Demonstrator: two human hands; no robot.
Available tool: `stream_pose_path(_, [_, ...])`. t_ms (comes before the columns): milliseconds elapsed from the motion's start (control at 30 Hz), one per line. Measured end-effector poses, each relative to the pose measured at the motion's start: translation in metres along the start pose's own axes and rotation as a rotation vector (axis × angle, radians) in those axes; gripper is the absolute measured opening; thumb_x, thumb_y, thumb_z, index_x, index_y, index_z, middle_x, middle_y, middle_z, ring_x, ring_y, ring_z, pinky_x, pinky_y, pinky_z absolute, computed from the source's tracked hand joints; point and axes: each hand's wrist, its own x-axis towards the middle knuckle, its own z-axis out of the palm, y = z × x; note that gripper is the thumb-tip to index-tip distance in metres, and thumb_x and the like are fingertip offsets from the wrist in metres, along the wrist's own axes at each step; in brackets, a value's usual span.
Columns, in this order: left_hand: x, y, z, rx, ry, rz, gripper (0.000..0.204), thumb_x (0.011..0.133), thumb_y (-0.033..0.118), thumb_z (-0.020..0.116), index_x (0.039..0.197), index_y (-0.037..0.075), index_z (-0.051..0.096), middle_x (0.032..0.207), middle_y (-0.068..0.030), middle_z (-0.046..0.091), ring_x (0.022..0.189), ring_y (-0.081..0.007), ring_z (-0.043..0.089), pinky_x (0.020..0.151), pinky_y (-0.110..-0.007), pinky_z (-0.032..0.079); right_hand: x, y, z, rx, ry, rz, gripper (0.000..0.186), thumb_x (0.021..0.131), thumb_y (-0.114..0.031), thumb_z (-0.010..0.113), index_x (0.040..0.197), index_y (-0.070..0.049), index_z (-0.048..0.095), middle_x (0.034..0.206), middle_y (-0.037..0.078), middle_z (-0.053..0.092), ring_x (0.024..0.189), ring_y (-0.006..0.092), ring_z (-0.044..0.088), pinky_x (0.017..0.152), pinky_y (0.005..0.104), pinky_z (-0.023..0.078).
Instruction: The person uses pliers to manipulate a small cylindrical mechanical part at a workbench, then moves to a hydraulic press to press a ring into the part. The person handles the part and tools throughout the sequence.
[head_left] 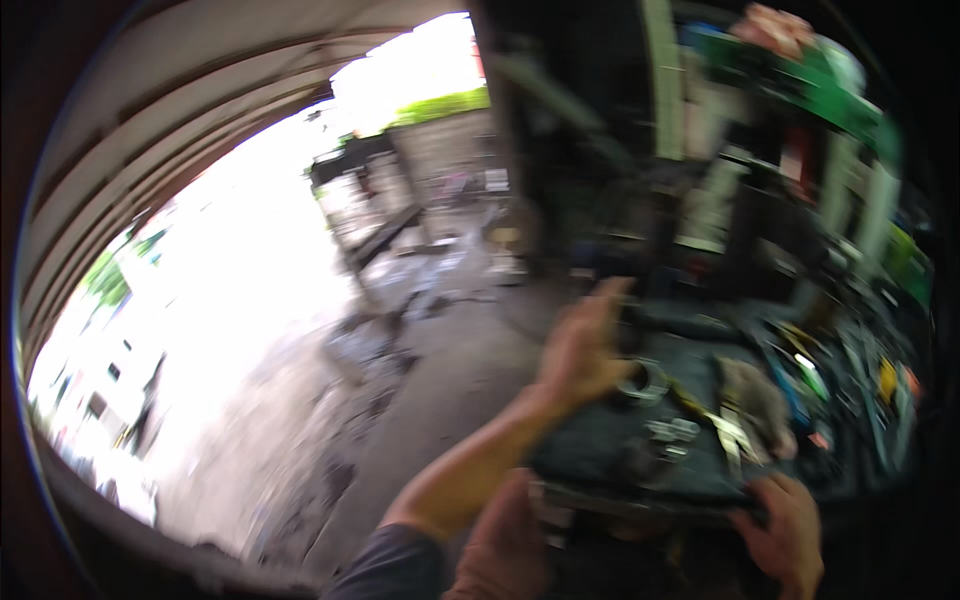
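The picture is blurred by motion. My left hand (585,345) is raised with its fingers apart at the left end of a dark tray (600,440), holding nothing. Just right of that hand, a round metal ring (645,382) lies on the tray. Small metal parts (672,432) and a grey rag (760,400) lie further right. My right hand (785,530) is curled over the tray's front right edge. A blurred reddish shape (505,550) sits under my left forearm; I cannot tell what it is.
Several hand tools (850,380) with coloured handles lie on the bench to the right. Green shelving (800,80) with boxes rises behind it. A wet concrete floor (430,400) runs left toward a bright open doorway (250,250).
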Motion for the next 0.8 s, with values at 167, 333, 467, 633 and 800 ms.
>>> stream_pose_path(167, [0.034,-0.015,0.011,-0.051,-0.034,-0.189,0.109,0.066,0.015,0.087,0.162,0.004,0.035,0.142,-0.0285,0.061,0.129,-0.0497,0.058,0.116,-0.049,0.046,-0.001,-0.012,-0.016,0.054,-0.138,-0.039,0.038,0.101,-0.019,0.073,0.130,0.005,0.069,0.120,0.027,0.072,0.111,0.0454,0.069,0.098,0.0479,0.053])
stream_pose_path(333, [0.040,-0.027,0.011,-0.087,-0.028,-0.425,0.110,0.068,0.020,0.093,0.160,0.000,0.036,0.147,-0.0288,0.060,0.133,-0.0481,0.058,0.116,-0.048,0.047,0.000,-0.020,-0.021,0.018,-0.142,-0.045,0.038,0.102,-0.021,0.072,0.130,0.005,0.069,0.121,0.027,0.072,0.114,0.0460,0.068,0.100,0.0483,0.053])
stream_pose_path(467, [0.030,-0.032,0.014,-0.039,0.056,-0.335,0.120,0.071,0.027,0.096,0.166,-0.001,0.028,0.155,-0.0290,0.053,0.142,-0.0473,0.053,0.118,-0.047,0.045,0.003,-0.016,-0.009,-0.010,-0.085,-0.113,0.034,0.102,-0.019,0.072,0.125,0.005,0.071,0.120,0.024,0.074,0.111,0.0435,0.070,0.099,0.0457,0.054])
stream_pose_path(633, [-0.003,-0.012,0.001,0.038,0.167,-0.151,0.120,0.083,0.026,0.091,0.170,-0.003,0.014,0.161,-0.0317,0.048,0.148,-0.0410,0.051,0.122,-0.048,0.040,-0.001,-0.007,0.002,-0.037,-0.068,0.045,0.040,0.074,-0.021,0.088,0.108,-0.006,0.074,0.105,0.013,0.071,0.099,0.0386,0.067,0.089,0.0510,0.054])
stream_pose_path(800, [-0.061,0.032,-0.031,-0.070,0.128,-0.168,0.111,0.093,0.063,0.077,0.166,-0.004,0.028,0.157,-0.0307,0.049,0.148,-0.0441,0.048,0.123,-0.055,0.036,-0.002,0.006,0.002,0.015,-0.087,-0.117,0.034,0.099,-0.037,0.074,0.117,-0.009,0.072,0.106,0.009,0.070,0.104,0.0315,0.070,0.092,0.0451,0.051])
